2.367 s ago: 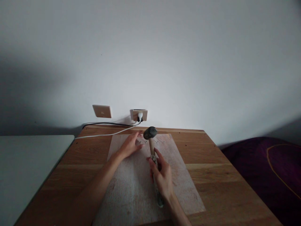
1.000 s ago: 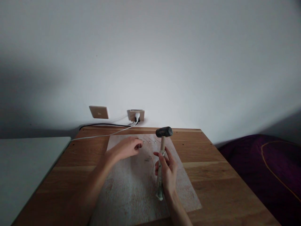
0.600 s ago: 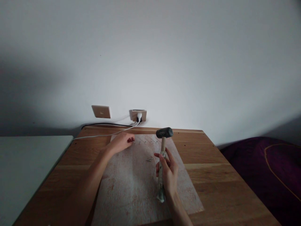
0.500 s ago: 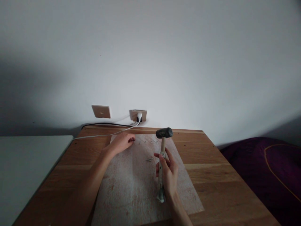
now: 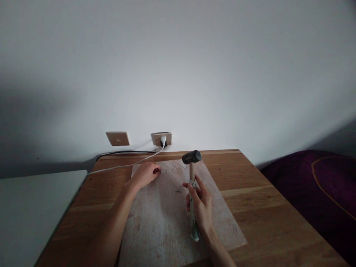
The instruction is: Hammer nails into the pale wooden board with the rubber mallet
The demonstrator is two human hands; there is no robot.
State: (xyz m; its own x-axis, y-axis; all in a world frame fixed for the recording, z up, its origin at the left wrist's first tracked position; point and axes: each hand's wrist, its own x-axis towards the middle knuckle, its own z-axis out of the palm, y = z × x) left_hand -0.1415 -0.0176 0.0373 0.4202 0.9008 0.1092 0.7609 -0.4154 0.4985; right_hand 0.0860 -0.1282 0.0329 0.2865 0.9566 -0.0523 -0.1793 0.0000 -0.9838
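Note:
My right hand [image 5: 200, 207] is wrapped round the wooden handle of a hammer [image 5: 191, 163], whose dark head is raised above the far end of a pale board [image 5: 161, 218]. My left hand [image 5: 146, 174] rests on the board's far left part with its fingers pinched together at a small nail I can barely make out. A row of small nails [image 5: 174, 169] stands in the board between the left hand and the hammer head. A few loose nails [image 5: 179, 190] lie on the board near my right hand.
The board lies on a wooden table [image 5: 264, 207]. A white cable [image 5: 125, 164] and a black cable run along the table's back edge to a wall socket [image 5: 161, 139]. A white surface [image 5: 30, 207] adjoins on the left, a dark purple cushion [image 5: 314, 193] on the right.
My left hand left the middle of the board and went to its far left part, fingers closing into a pinch. The hammer swung upright and to the right.

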